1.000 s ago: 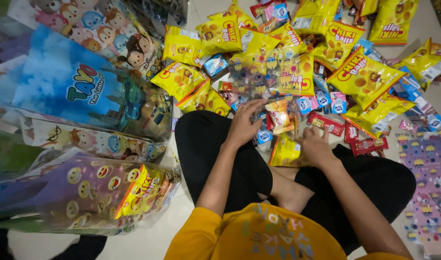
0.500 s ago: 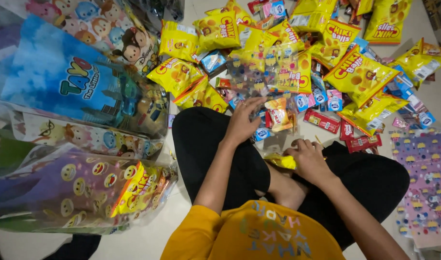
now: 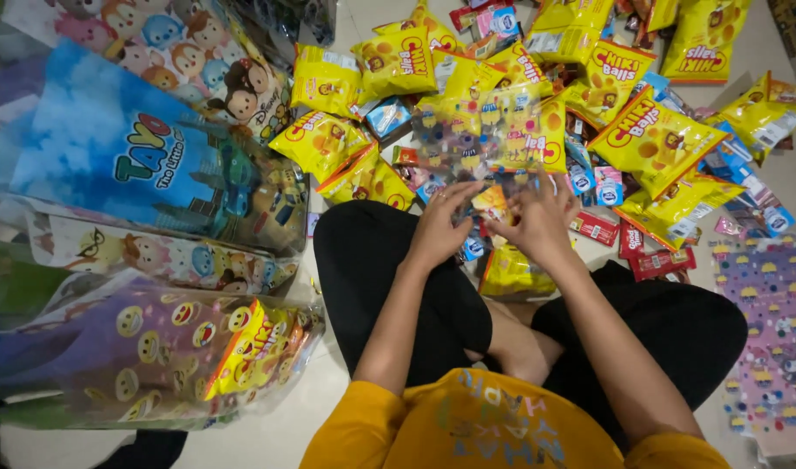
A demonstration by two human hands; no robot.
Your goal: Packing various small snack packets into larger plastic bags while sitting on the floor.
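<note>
Clear printed bag (image 3: 493, 130) held upright at frame centre, long axis running toward top of frame, small coloured figures on see-through film. Left hand (image 3: 437, 221) and right hand (image 3: 537, 217) gripping lower edge, fingers spread; small yellow-orange packet (image 3: 493, 204) between hands.

I see a clear printed bag (image 3: 480, 130) held up between both hands, just above the knees (image 3: 363, 260). It is see-through plastic dotted with small coloured cartoon figures, and the yellow packs behind it show through. It hangs roughly upright, its lower edge pinched at the fingertips. At that lower edge sits a small orange-yellow snack pack (image 3: 492, 204), tilted, between the two hands. A yellow pack (image 3: 511, 271) lies flat on the floor between the knees, just below them.
</note>
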